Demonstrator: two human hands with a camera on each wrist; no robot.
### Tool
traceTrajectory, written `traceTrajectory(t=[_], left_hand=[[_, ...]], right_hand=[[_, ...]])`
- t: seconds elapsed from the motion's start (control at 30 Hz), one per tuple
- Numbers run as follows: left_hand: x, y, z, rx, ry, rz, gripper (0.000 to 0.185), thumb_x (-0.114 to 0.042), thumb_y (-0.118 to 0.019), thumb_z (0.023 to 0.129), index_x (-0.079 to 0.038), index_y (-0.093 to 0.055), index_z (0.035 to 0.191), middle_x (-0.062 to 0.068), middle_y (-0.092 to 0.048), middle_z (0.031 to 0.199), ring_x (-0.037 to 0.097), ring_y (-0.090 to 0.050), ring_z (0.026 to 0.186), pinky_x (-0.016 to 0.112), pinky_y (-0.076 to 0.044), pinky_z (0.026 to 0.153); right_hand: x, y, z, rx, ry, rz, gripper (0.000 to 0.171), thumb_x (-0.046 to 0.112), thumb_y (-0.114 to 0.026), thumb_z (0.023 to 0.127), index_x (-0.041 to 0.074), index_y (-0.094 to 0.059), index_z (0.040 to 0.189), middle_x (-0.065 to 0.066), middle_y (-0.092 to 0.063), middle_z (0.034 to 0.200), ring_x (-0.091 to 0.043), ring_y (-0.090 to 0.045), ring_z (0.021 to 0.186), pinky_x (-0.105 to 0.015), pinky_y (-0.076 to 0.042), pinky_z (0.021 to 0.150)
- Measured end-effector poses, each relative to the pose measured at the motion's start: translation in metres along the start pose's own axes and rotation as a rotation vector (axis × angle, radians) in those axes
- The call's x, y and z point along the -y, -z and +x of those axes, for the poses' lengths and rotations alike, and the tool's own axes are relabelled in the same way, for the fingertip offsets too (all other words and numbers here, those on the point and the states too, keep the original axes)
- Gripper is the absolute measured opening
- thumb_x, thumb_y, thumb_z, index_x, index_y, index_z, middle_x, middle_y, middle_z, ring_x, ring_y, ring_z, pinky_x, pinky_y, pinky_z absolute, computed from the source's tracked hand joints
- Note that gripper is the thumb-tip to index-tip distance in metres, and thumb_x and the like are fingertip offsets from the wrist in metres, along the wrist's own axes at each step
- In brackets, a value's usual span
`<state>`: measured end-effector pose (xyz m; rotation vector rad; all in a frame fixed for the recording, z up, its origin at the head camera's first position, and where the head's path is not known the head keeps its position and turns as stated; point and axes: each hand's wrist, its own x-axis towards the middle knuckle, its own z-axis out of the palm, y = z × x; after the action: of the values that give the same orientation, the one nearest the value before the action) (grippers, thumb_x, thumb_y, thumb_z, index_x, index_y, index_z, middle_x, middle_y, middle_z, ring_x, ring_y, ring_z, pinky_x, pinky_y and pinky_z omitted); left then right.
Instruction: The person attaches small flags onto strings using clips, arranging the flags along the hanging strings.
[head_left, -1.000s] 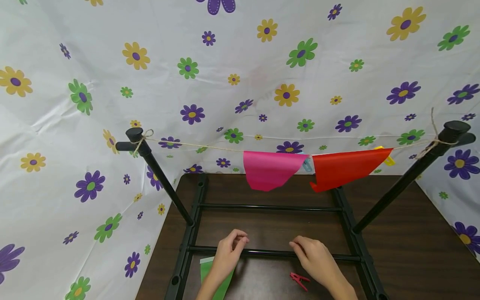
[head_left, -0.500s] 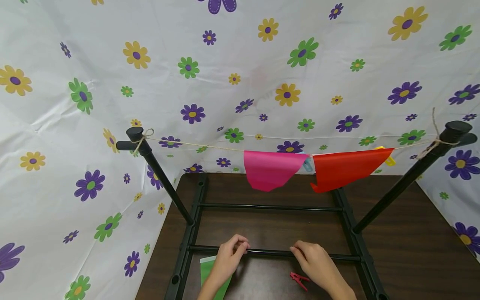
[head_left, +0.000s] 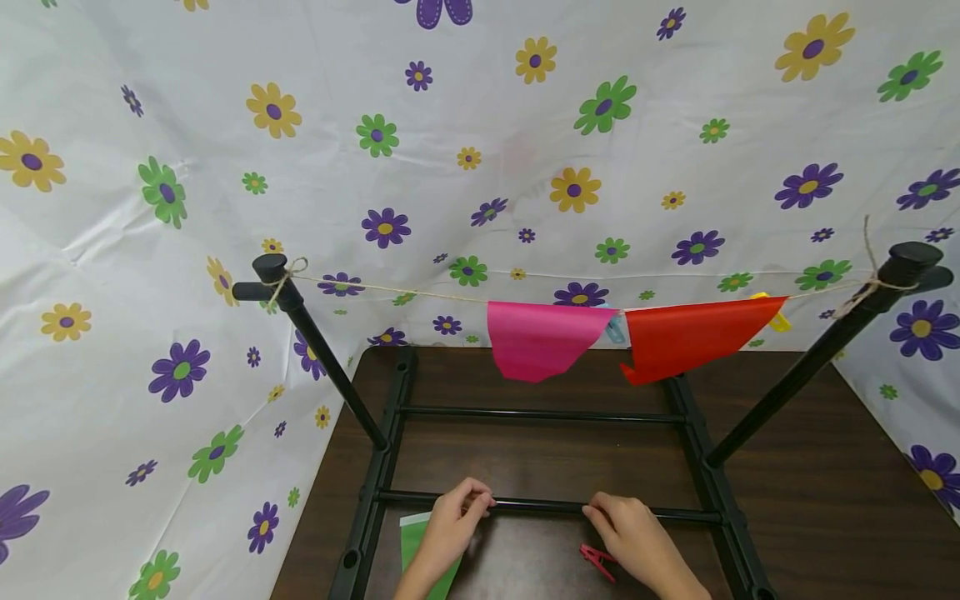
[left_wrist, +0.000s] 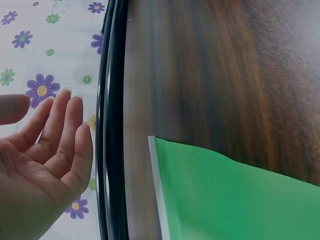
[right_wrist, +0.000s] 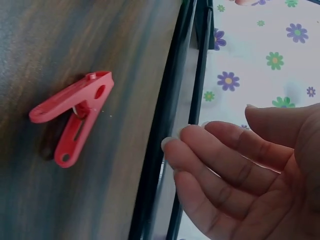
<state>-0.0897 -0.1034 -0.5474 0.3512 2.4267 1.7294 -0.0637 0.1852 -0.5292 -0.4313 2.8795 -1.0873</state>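
Note:
My left hand [head_left: 452,521] hovers by the near crossbar [head_left: 540,506] with loosely bent fingers and nothing in them; its bare palm shows in the left wrist view. Just below it lies a green paper flag [left_wrist: 225,192] with a white top edge, partly covered by the wrist in the head view. My right hand [head_left: 632,533] is near the same bar, fingers relaxed around nothing. Beside it on the table rests a red clothespin [right_wrist: 80,112]. A pink flag [head_left: 543,337] and a red flag [head_left: 697,333] hang from a string [head_left: 420,293] at the back.
The string is tied between two black posts [head_left: 330,358] of a black frame on the brown table [head_left: 825,467]. A blue clothespin [head_left: 615,330] and a yellow clothespin [head_left: 782,322] show by the hanging flags. Behind is a flowered cloth [head_left: 450,83].
Both hands have lowered slightly toward the near edge, and the right hand has shifted a little to the right. The flags, string and red clothespin stay put.

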Motion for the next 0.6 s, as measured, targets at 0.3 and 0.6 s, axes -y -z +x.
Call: traceTrajectory(t=[0.3,0.6], left_hand=[[0.005,0.002,-0.005,-0.002,0.024,-0.002,0.015,-0.017,-0.06,0.106,-0.006,-0.069,0.101,0.009,-0.075,0.096,0.029,-0.072,0.085,0.025,-0.054,0.07],[0.011,0.003,-0.011,-0.003,0.049,-0.003,0.015,-0.016,-0.06,0.106,-0.007,-0.069,0.1,0.008,-0.075,0.095,0.025,-0.072,0.082,0.024,-0.053,0.067]], right_hand=[[-0.011,-0.007,-0.004,0.065,-0.003,0.06,0.013,0.009,-0.067,0.1,0.005,-0.069,0.088,0.011,-0.055,0.065,0.001,-0.039,0.051,-0.023,-0.038,0.047],[-0.016,-0.01,-0.005,0.15,-0.062,0.065,0.011,0.008,-0.07,0.097,0.006,-0.067,0.087,0.009,-0.057,0.068,-0.001,-0.043,0.053,-0.024,-0.039,0.048]])
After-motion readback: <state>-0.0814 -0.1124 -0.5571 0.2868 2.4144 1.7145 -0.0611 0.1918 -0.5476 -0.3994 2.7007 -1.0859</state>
